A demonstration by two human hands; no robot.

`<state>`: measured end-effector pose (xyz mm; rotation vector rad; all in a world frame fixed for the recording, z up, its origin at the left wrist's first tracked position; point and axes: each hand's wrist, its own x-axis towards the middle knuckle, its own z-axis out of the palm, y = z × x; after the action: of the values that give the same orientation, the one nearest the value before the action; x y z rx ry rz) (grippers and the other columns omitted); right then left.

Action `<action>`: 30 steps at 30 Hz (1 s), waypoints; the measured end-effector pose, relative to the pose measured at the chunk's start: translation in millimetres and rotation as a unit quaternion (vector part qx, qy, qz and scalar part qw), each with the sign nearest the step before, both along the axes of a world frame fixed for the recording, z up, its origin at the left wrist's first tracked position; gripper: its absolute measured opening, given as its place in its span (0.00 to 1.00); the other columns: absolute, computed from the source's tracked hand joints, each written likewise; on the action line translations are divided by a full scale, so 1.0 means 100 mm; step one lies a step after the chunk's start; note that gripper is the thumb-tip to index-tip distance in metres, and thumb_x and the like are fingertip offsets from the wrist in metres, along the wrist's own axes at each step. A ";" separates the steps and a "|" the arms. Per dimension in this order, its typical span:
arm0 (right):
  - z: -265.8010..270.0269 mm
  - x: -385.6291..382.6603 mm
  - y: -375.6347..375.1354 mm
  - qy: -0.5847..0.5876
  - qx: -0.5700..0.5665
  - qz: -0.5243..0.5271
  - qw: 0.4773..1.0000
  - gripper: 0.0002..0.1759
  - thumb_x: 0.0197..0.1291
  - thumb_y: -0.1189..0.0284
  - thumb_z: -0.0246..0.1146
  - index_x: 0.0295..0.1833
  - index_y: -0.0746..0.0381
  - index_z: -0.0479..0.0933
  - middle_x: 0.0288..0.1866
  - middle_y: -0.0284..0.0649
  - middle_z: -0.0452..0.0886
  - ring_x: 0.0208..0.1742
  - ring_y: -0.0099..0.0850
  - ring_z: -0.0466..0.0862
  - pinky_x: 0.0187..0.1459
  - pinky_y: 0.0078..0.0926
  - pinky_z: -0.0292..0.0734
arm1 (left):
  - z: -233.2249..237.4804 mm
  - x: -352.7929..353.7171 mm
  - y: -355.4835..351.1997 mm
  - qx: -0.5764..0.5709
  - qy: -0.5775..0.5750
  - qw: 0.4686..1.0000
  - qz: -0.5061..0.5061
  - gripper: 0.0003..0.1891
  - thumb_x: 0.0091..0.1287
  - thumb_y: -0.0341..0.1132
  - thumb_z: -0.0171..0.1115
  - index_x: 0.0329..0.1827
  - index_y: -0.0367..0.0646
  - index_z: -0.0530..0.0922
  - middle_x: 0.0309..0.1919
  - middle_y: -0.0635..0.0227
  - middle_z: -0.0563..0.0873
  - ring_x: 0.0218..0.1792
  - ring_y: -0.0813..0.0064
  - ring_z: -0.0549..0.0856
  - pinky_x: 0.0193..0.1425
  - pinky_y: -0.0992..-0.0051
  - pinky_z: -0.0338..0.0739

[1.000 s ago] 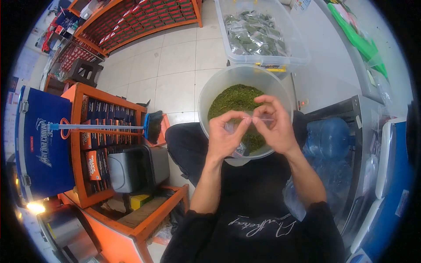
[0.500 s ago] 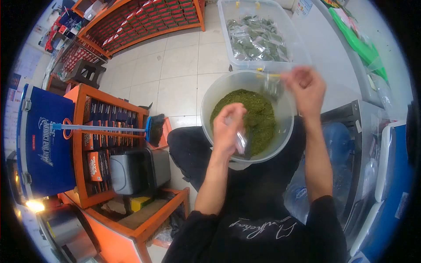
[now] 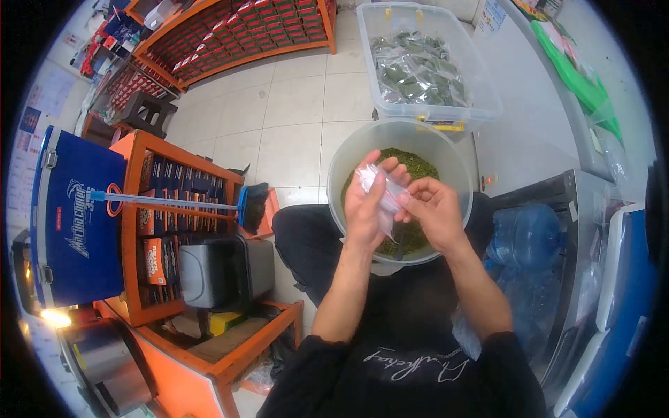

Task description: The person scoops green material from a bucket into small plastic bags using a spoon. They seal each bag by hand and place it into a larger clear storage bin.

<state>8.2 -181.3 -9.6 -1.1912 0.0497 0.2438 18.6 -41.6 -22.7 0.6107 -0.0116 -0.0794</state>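
Note:
My left hand (image 3: 365, 207) is closed around a bunch of clear plastic bags (image 3: 378, 182), palm turned up. My right hand (image 3: 437, 213) pinches the edge of the bags with thumb and forefinger. Both hands are over a round translucent tub (image 3: 339, 161) between my legs. Green, dried, chopped leaf (image 3: 418, 166) fills its lower part; my hands hide much of it. Beyond the tub stands a clear plastic box (image 3: 481, 108) holding many small bags of green stuff (image 3: 418, 70).
To the left are an orange shelf (image 3: 130, 230) of boxes, a blue cooler (image 3: 83, 216), a grey bin (image 3: 230, 272) and a broom (image 3: 252, 207). Large water bottles (image 3: 526, 237) stand at my right, near a white cabinet (image 3: 519, 104). Red-and-green packs (image 3: 265, 28) line the far rack.
My right hand has come from the tub's far right rim, where it held a small bag, to the bags in my left hand. The small bag is gone from it.

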 end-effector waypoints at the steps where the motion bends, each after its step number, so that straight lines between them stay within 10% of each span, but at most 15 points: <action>1: 0.01 0.01 -0.03 -0.002 -0.001 0.001 1.000 0.09 0.65 0.80 0.68 0.46 0.70 0.75 0.36 0.44 0.84 0.33 0.28 0.88 0.33 0.20 0.82 | 0.01 0.01 0.00 0.010 0.013 1.000 0.003 0.22 0.77 0.38 0.60 0.69 0.39 0.68 0.58 0.60 0.80 0.59 0.63 0.83 0.64 0.59 0.82; 7: 0.16 -0.11 0.01 -0.113 -0.103 -0.091 0.984 0.13 0.64 0.73 0.72 0.49 0.66 0.77 0.36 0.36 0.82 0.33 0.22 0.81 0.34 0.20 0.75 | -0.08 0.03 -0.06 0.092 0.009 0.981 0.172 0.20 0.78 0.35 0.59 0.68 0.38 0.68 0.50 0.60 0.84 0.53 0.65 0.86 0.62 0.62 0.84; 10: 0.25 -0.22 0.04 -0.285 -0.331 -0.013 0.899 0.14 0.61 0.72 0.74 0.48 0.63 0.80 0.35 0.31 0.80 0.35 0.20 0.77 0.34 0.19 0.70 | 0.01 0.02 -0.11 0.130 0.010 0.978 0.160 0.19 0.79 0.35 0.57 0.67 0.38 0.68 0.48 0.62 0.83 0.51 0.65 0.86 0.61 0.59 0.84; 14: 0.00 -0.21 -0.05 -0.189 -0.255 -0.003 0.948 0.10 0.61 0.74 0.74 0.45 0.63 0.82 0.37 0.30 0.82 0.37 0.18 0.76 0.35 0.18 0.67 | 0.07 0.10 0.10 -0.012 0.067 0.992 0.109 0.16 0.80 0.32 0.54 0.67 0.38 0.68 0.42 0.66 0.81 0.42 0.71 0.84 0.51 0.63 0.83; 18: 0.01 -0.16 -0.16 -0.054 0.071 -0.048 0.995 0.02 0.69 0.76 0.67 0.45 0.60 0.82 0.41 0.29 0.83 0.40 0.18 0.77 0.40 0.18 0.69 | -0.13 0.13 0.42 -0.095 -0.045 0.992 0.070 0.14 0.77 0.28 0.54 0.63 0.41 0.72 0.31 0.73 0.74 0.28 0.83 0.71 0.35 0.77 0.73; 21: 0.00 -0.11 -0.07 0.032 0.254 -0.065 0.964 0.05 0.72 0.74 0.63 0.49 0.58 0.82 0.45 0.30 0.84 0.44 0.20 0.78 0.41 0.21 0.70 | 0.25 -0.11 0.26 0.330 0.009 0.943 -0.039 0.12 0.71 0.31 0.67 0.55 0.40 0.82 0.31 0.76 0.82 0.28 0.90 0.76 0.26 0.86 0.68; 24: -0.02 -0.11 0.11 0.025 0.267 -0.087 0.959 0.05 0.72 0.74 0.63 0.50 0.57 0.82 0.45 0.30 0.84 0.44 0.19 0.78 0.41 0.21 0.69 | 0.14 -0.16 0.04 0.351 -0.119 0.929 0.004 0.12 0.67 0.26 0.71 0.51 0.36 0.84 0.40 0.68 0.89 0.43 0.81 0.85 0.51 0.78 0.80; 28: -0.11 -0.11 0.03 0.009 0.224 -0.068 0.972 0.04 0.71 0.75 0.64 0.49 0.57 0.82 0.46 0.30 0.84 0.44 0.19 0.78 0.43 0.22 0.71 | 0.10 -0.18 0.04 0.344 -0.081 0.935 0.040 0.09 0.67 0.26 0.71 0.49 0.36 0.85 0.42 0.67 0.89 0.43 0.82 0.84 0.50 0.78 0.79; 30: -0.12 -0.10 0.00 -0.097 0.081 -0.081 0.989 0.05 0.68 0.76 0.68 0.47 0.58 0.83 0.47 0.30 0.84 0.44 0.19 0.78 0.44 0.23 0.72 | 0.14 -0.21 0.10 0.345 0.004 0.938 0.039 0.10 0.68 0.29 0.72 0.49 0.36 0.85 0.37 0.72 0.88 0.30 0.90 0.79 0.30 0.86 0.71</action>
<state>-2.2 -181.7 -21.4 -1.0372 -0.0427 -0.0114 -2.8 -31.7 -9.2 1.3145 0.0522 -0.0051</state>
